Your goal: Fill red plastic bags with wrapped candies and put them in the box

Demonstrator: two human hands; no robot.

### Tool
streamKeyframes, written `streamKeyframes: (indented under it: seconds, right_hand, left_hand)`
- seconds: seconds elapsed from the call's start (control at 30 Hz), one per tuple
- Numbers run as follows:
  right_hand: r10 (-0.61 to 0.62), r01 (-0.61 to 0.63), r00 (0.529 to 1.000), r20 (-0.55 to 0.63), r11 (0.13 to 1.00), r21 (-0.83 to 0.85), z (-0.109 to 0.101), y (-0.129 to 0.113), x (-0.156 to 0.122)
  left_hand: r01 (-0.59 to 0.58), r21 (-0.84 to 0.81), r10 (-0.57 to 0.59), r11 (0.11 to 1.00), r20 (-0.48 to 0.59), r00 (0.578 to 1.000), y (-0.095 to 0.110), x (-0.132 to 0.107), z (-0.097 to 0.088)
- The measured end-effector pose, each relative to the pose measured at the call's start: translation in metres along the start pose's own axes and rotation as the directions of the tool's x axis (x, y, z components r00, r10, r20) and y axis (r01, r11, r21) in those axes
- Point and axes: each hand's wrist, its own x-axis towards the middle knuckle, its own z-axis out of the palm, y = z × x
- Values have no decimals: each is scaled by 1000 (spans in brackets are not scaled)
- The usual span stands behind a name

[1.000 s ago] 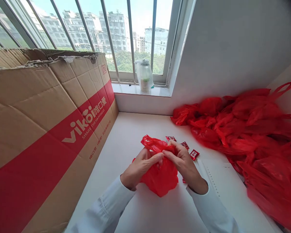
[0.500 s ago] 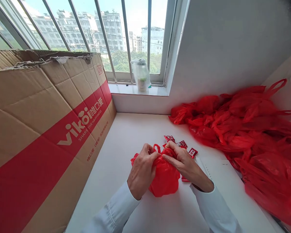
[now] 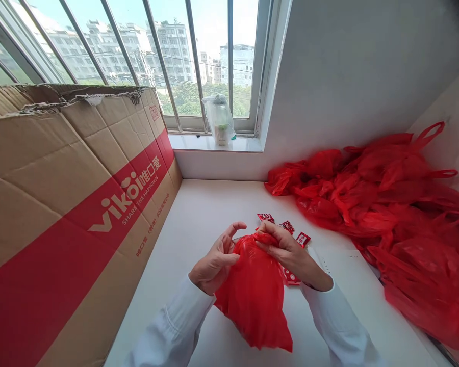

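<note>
- The left hand [image 3: 214, 261] is partly closed. Its thumb and curled middle fingers pinch the upper left edge of a red bag [image 3: 254, 298], while the forefinger sticks up, bent and free of the plastic.
- The right hand [image 3: 287, 252] is closed on the same bag at its top right. The fingers are folded over the gathered mouth, and the thumb lies along the plastic.
- The red bag hangs between the two hands over the middle of the tabletop [image 3: 199, 214], close to its near edge. Its body sags down towards the person, and its bottom corner points to the near edge.
- There is one bag in the hands.
- Four small red packets [image 3: 286, 226] show on the tabletop. Three are just beyond the right hand, and one is partly hidden under the right wrist.
- A heap of red bags [image 3: 386, 204] runs along the right edge to the far right corner. They are too tangled to count.
- One cardboard box [image 3: 80, 193] with a red band stands along the left edge.
- One jar [image 3: 219, 120] wrapped in clear plastic stands on the window sill [image 3: 245, 144], beyond the far edge.
- Both forearms, in white sleeves [image 3: 168, 331], come in from the near edge and angle inward. The wrists are apart, and the fingertips meet at the bag's top.
</note>
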Motion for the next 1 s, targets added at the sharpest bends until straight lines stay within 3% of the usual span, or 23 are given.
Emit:
streamKeyframes:
  seconds: [0.13,0.2,0.33,0.53,0.63,0.87,1.0]
  right_hand:
    - [11,-12,999,36,1000,8,-4,-1,-1]
    - [31,-31,998,54,1000,2,-7,-1,-2]
    - [63,-67,996,59,996,63,-12,-2,-4]
    - [72,-97,986,148,981,168,-19,-6,-6]
    - [76,-105,984,163,978,179,-22,-6,-6]
    - [129,-172,978,165,945,279,-22,-9,-7]
    - [145,-173,984,105,918,356,-22,-6,-6]
  left_hand:
    - [-110,-13,110,994,-20,994,-11,0,11]
    - [-159,142,166,977,-34,986,-13,0,14]
    - [-229,466,282,855,-47,958,-11,2,15]
    - [-272,662,374,699,-14,927,-2,2,14]
    - [-305,691,430,656,-10,903,1,3,12]
    - [-344,582,462,737,-62,885,-2,1,9]
    - [-354,574,469,738,-60,881,0,-2,9]
